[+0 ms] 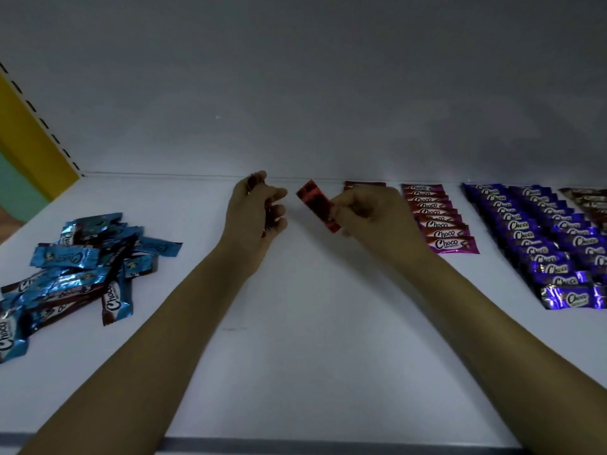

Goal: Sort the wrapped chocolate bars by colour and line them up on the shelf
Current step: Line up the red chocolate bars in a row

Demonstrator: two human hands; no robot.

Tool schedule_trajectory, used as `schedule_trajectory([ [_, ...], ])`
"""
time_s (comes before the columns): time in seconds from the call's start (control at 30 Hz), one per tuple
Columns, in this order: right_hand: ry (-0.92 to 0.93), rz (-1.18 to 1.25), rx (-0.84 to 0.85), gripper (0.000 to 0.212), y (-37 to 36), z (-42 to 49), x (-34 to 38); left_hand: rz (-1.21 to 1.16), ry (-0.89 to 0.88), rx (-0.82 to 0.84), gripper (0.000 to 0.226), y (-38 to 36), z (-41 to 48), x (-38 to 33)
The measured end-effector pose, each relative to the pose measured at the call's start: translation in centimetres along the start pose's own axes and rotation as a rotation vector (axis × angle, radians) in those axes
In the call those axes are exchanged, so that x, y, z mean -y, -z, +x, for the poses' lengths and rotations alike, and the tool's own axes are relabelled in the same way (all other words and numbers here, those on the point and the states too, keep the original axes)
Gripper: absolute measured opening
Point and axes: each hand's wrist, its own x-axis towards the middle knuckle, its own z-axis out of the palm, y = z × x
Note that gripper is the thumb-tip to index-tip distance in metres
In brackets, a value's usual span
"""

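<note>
Pinching a red bar (315, 203) by its near end, the right hand (368, 213) holds it tilted above the white shelf (312, 323), near the far wall. The left hand (259, 211) curls round dark red bars (253, 182). Blue bars (82, 264) lie piled at the left; a pink row (440, 221) and purple rows (542, 241) lie at the right.

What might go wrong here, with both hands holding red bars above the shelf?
1. The right hand pinches the shiny red wrapped bar by one end only; that grip may slip, and the bar may land crooked.
2. The left hand clutches what look like several dark red wrapped bars; one might fall onto the white shelf.
3. The right hand works close beside the neat column of magenta wrapped bars; a nudge could skew it.
</note>
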Motion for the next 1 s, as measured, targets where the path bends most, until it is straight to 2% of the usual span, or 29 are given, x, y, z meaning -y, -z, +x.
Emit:
schedule_trajectory([
  [0.03,0.095,-0.220,-0.014,0.008,0.7,0.0,-0.2,0.107,-0.059,-0.008,0.023,0.0,0.1,0.0],
  [0.1,0.207,-0.524,0.119,0.007,1.8,-0.1,-0.5,0.285,-0.178,-0.021,0.029,0.2,0.4,0.3],
  [0.17,0.128,-0.534,0.304,0.009,2.3,-0.3,-0.5,0.402,-0.254,-0.021,0.036,0.5,0.8,0.8],
  [0.2,0.098,-0.497,0.324,0.010,2.4,-0.3,-0.6,0.452,-0.271,-0.021,0.041,0.7,1.0,1.1],
  [0.3,0.094,-0.455,0.230,0.014,2.3,-0.1,-1.1,0.570,-0.298,-0.004,0.057,0.9,1.3,1.8],
  [0.37,0.079,-0.525,0.252,0.020,2.1,0.2,-1.5,0.641,-0.335,0.010,0.063,0.9,1.2,2.0],
  [0.43,0.032,-0.552,0.285,0.014,2.2,0.4,-1.5,0.699,-0.352,0.023,0.071,0.9,1.2,2.0],
  [0.53,0.000,-0.612,0.164,0.009,2.8,0.8,-1.7,0.735,-0.361,0.038,0.079,1.0,1.3,2.0],
  [0.67,-0.024,-0.708,-0.039,0.012,3.7,1.3,-2.7,0.766,-0.392,0.028,0.075,1.0,1.0,2.0],
  [0.73,-0.013,-0.702,-0.057,0.012,3.6,1.4,-3.0,0.698,-0.400,0.046,0.069,1.0,0.8,1.9],
  [0.87,0.007,-0.696,-0.079,0.013,3.2,1.7,-3.3,0.702,-0.470,0.060,0.034,0.8,0.7,1.7],
  [0.93,0.014,-0.716,-0.091,0.016,3.1,1.8,-3.6,0.678,-0.478,0.098,0.027,0.6,0.6,1.8],
  [1.0,0.027,-0.596,-0.146,0.017,2.9,1.7,-3.2,0.679,-0.493,0.150,0.026,0.4,0.4,1.9],
])
